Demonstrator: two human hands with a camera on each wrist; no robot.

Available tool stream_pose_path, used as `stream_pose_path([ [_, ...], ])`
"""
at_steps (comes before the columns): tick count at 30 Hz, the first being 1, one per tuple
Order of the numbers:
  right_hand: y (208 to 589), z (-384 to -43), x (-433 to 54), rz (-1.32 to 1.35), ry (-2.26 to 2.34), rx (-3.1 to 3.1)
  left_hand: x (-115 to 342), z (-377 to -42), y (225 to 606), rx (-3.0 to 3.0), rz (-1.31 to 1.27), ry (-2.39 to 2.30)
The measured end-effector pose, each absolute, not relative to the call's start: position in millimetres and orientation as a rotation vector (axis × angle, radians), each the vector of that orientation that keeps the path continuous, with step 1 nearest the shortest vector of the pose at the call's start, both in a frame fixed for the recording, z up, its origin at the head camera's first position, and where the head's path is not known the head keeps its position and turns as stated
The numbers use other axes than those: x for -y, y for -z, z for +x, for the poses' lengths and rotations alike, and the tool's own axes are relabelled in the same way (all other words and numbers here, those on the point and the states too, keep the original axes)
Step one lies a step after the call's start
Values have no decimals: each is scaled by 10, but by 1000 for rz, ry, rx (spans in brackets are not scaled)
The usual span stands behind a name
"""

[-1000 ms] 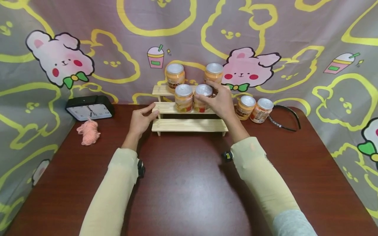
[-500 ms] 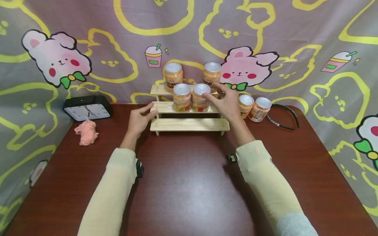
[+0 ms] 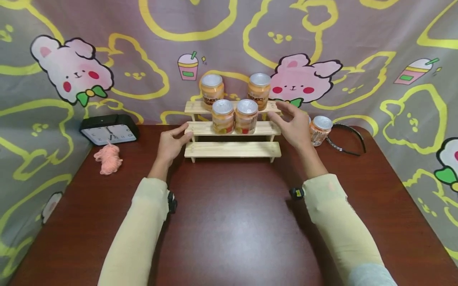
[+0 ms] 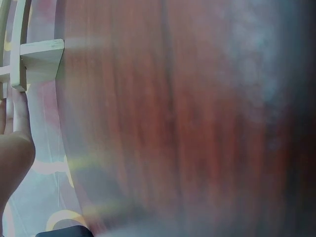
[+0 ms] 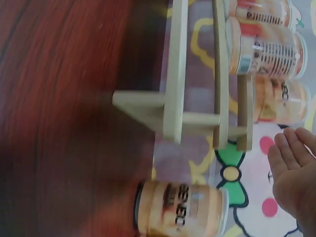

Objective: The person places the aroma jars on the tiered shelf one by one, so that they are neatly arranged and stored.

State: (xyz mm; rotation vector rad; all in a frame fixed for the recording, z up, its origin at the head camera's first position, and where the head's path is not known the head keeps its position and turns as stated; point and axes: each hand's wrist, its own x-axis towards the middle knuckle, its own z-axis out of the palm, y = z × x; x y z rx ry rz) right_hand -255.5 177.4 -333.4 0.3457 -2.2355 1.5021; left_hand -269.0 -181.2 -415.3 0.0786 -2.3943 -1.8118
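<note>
A three-tier wooden display rack [image 3: 232, 149] stands at the back of the table. Two canned-fruit-type jars with silvery lids, left [image 3: 212, 91] and right [image 3: 259, 92], are on its top tier. The middle tier bears two more, a left jar [image 3: 223, 117] and a right jar [image 3: 246, 117], side by side. My left hand [image 3: 169, 146] holds the left end of the middle tier between thumb and fingers. Beside the rack's right end my right hand [image 3: 295, 126] is apart from the jars, fingers extended and holding nothing. In the right wrist view its fingers stretch near a top-tier jar [image 5: 280, 100].
Right of the rack, a jar [image 3: 319, 131] stands on the table [image 3: 229, 214]; another beside it is mostly hidden by my right hand. Farther right lies a black headband [image 3: 348, 137]. A black clock [image 3: 109, 130] and pink yarn [image 3: 109, 159] are at the left. Patterned cloth hangs behind.
My right hand has let go of the right jar on the middle tier and moved right, past the rack's end. The left hand stays at the rack.
</note>
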Motion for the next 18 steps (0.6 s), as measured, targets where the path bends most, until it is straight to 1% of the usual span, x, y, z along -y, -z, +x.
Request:
stream_pose_path([
  [3, 3327, -2518, -1882, 345, -1467, 2232, 1796, -2701, 4153, 2402, 82, 1818],
  [10, 3554, -2666, -2296, 307, -1419, 2236, 1812, -2685, 4163, 2425, 94, 1791],
  [18, 3565, -2650, -2630, 206, -1345, 2276, 1797, -2697, 4132, 2426, 98, 1795],
])
